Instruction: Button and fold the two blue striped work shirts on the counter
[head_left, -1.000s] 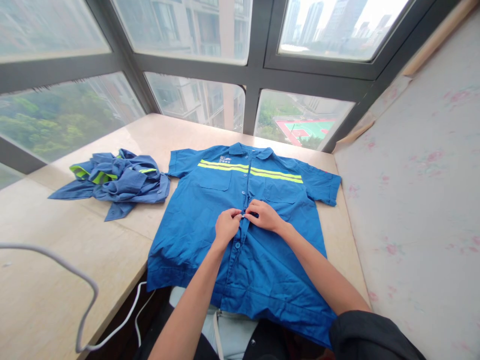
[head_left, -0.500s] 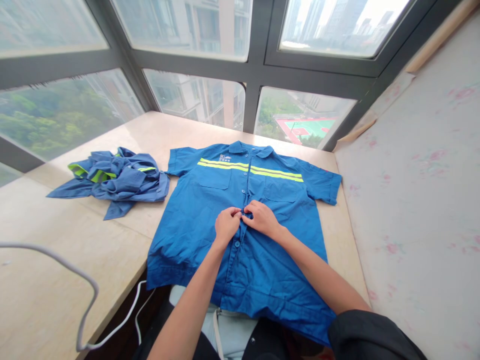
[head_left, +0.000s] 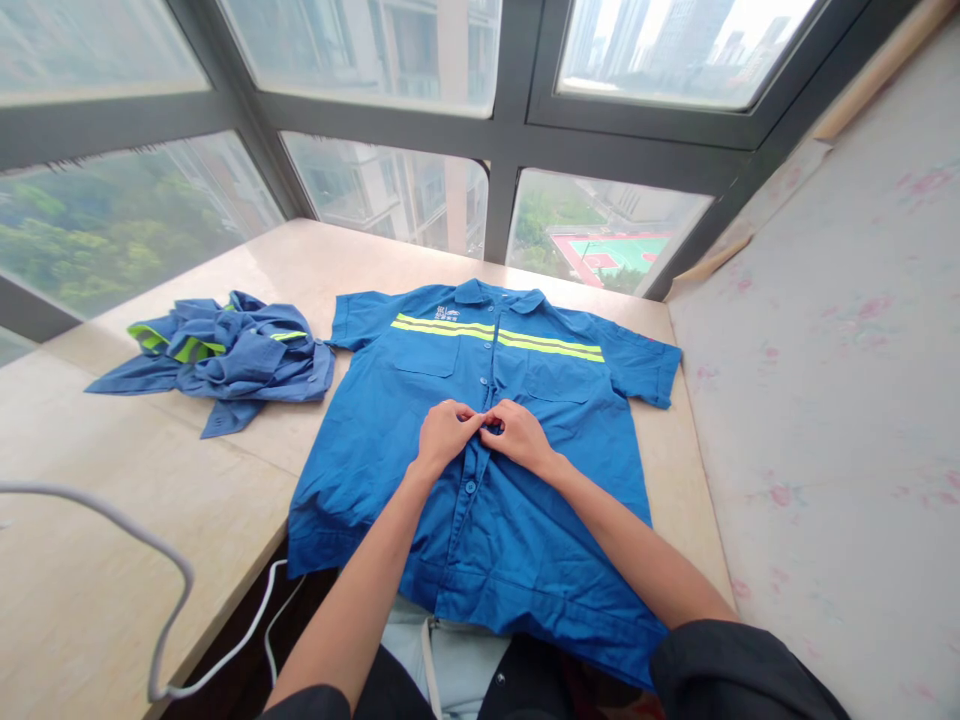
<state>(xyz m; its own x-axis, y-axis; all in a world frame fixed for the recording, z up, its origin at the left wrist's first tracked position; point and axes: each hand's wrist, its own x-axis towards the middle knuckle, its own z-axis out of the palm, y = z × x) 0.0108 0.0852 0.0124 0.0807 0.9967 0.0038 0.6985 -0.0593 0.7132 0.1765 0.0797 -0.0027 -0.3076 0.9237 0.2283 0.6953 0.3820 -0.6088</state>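
Observation:
A blue short-sleeved work shirt with yellow-green reflective stripes across the chest lies face up, collar away from me. My left hand and my right hand meet at the middle of its front placket. Both pinch the fabric there, fingertips nearly touching. Whatever button sits between them is hidden by the fingers. Buttons show above the hands, and one button shows just below. The lower hem hangs over the near edge toward my lap.
A crumpled blue garment with yellow-green stripes lies at the left on the pale stone ledge. A white cable loops over the ledge's left front. Windows rise behind, and a flowered wall stands at the right.
My left hand has shifted slightly left and up, its wrist turned more outward. My right hand stays pinched at nearly the same spot on the placket. The view has moved slightly.

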